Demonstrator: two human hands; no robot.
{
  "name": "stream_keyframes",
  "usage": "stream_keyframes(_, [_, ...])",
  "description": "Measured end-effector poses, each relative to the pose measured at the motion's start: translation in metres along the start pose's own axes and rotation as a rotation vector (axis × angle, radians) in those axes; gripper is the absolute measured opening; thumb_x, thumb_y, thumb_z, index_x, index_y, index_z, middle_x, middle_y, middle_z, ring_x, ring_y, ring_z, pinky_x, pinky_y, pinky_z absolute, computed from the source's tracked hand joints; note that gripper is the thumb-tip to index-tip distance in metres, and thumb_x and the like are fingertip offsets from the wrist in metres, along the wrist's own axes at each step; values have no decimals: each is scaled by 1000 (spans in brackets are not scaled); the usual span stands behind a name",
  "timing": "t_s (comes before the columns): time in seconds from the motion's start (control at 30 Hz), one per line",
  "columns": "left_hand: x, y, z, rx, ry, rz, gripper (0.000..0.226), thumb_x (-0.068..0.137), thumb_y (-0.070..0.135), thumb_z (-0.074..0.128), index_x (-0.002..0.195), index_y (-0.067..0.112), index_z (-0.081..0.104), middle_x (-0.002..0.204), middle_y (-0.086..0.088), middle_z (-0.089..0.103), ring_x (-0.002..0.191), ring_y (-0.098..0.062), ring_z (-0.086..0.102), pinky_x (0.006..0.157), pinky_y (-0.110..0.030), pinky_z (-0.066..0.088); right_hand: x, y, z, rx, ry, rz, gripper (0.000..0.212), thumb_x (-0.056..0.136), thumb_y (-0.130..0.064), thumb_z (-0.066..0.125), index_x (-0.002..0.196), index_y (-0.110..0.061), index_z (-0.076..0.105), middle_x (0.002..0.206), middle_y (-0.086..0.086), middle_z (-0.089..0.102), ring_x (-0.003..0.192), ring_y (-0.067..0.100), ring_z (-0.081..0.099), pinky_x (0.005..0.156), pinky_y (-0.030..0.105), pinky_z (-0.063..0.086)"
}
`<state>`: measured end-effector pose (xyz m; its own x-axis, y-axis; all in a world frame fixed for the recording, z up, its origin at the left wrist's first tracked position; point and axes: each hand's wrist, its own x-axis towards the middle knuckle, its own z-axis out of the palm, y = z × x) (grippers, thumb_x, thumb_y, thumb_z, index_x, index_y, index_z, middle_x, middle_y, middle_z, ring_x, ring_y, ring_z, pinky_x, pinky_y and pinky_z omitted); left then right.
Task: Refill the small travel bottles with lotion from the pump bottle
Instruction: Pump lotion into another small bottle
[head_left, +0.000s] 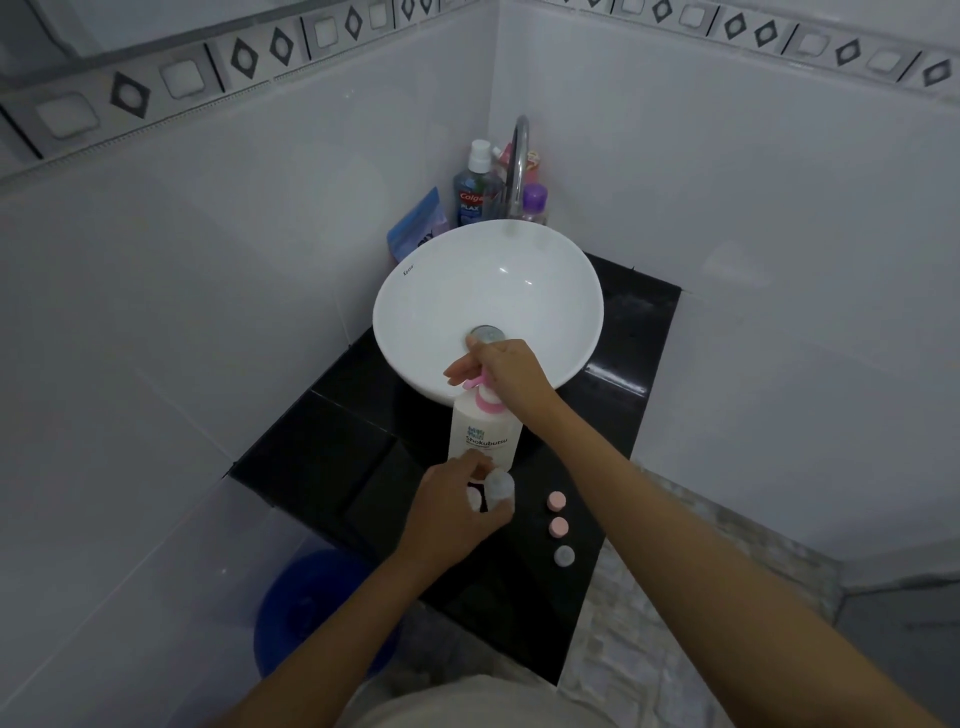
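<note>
1. Nearest the camera, two bare forearms reach out over one black counter (332, 467).
2. One left hand (457, 512) has its grip closed around one small clear travel bottle (500, 484), held just in front of the pump bottle; a second small white item shows under the palm, too hidden to identify.
3. One right hand (506, 371) rests on the pink pump head (480, 384) of one white pump bottle (485, 434), fingers curled over it.
4. That pump bottle stands upright on the counter, touching the front of one white basin (415, 291).
5. Three loose caps lie in a row on the counter to the right: two pink caps (557, 501) and one grey cap (564, 556).
6. One blue mouthwash bottle (475, 195) and one purple-capped bottle (534, 202) stand behind the basin by one tap (518, 156).
</note>
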<state>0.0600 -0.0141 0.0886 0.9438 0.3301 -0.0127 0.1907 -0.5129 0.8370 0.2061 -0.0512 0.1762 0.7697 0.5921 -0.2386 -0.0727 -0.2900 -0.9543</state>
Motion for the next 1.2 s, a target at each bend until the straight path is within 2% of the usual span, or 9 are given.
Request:
stream_keyframes(0.1, [-2, 7, -24, -129, 70, -46, 21, 78, 27, 72, 92, 33, 58, 92, 18, 62, 93, 5, 58, 70, -6, 46, -3, -4, -4, 64, -32, -7, 36, 94, -26, 52, 93, 4, 71, 79, 12, 70, 68, 15, 62, 82, 26, 49])
stream_keyframes(0.2, [3, 11, -43, -144, 161, -12, 24, 78, 26, 72, 101, 24, 62, 99, 13, 64, 93, 2, 59, 74, -10, 45, -5, -8, -5, 177, -48, -45, 34, 93, -24, 55, 93, 7, 70, 81, 16, 68, 74, 21, 63, 67, 21, 54])
stream_keyframes(0.27, [7, 13, -51, -154, 204, -9, 28, 79, 26, 73, 104, 26, 62, 102, 11, 63, 94, 0, 60, 76, -13, 47, -4, -8, -3, 126, -42, -70, 34, 94, -23, 54, 91, 7, 70, 78, 14, 68, 71, 18, 64, 62, 18, 52])
stream_keyframes(0.33, [10, 16, -57, -141, 234, 4, 31, 79, 27, 72, 108, 24, 62, 103, 7, 62, 96, -4, 60, 78, -18, 48, -2, -7, -2, 38, -33, -84, 35, 95, -23, 53, 90, 7, 70, 75, 11, 69, 65, 11, 64, 63, 16, 52])
stream_keyframes(0.43, [12, 20, -64, -142, 261, 30, 33, 80, 27, 72, 111, 21, 63, 100, 5, 61, 93, -5, 59, 75, -15, 47, 2, -2, -1, -15, -10, -81, 38, 96, -24, 49, 84, 4, 72, 82, 16, 71, 72, 20, 65, 75, 26, 53])
stream_keyframes(0.53, [13, 24, -68, -138, 277, 53, 31, 80, 26, 71, 110, 22, 65, 97, 3, 61, 90, -6, 59, 72, -12, 46, 4, 0, -1, -40, -6, -81, 38, 96, -25, 48, 79, -1, 73, 79, 12, 72, 73, 22, 66, 80, 32, 52])
stream_keyframes(0.7, [17, 27, -71, -129, 285, 71, 34, 82, 30, 70, 114, 22, 64, 100, 3, 60, 93, -8, 59, 74, -18, 46, 2, -2, 0, -93, 12, -88, 39, 97, -25, 47, 85, 1, 73, 72, 6, 70, 68, 13, 64, 77, 23, 51])
stream_keyframes(0.9, [21, 32, -75, -97, 273, 119, 44, 82, 32, 70, 124, 22, 62, 100, 5, 59, 94, -7, 57, 77, -17, 46, 0, -2, -1, -123, 24, -102, 43, 98, -26, 43, 86, 2, 73, 69, 0, 68, 70, 12, 62, 77, 22, 48])
stream_keyframes(1.2, [23, 27, -72, -235, 293, 58, 34, 77, 25, 77, 109, 21, 67, 105, 4, 68, 101, -10, 62, 85, -28, 52, 1, 4, 2, -161, 45, -60, 49, 100, -27, 36, 80, -2, 74, 69, -1, 68, 69, 9, 57, 64, 18, 42])
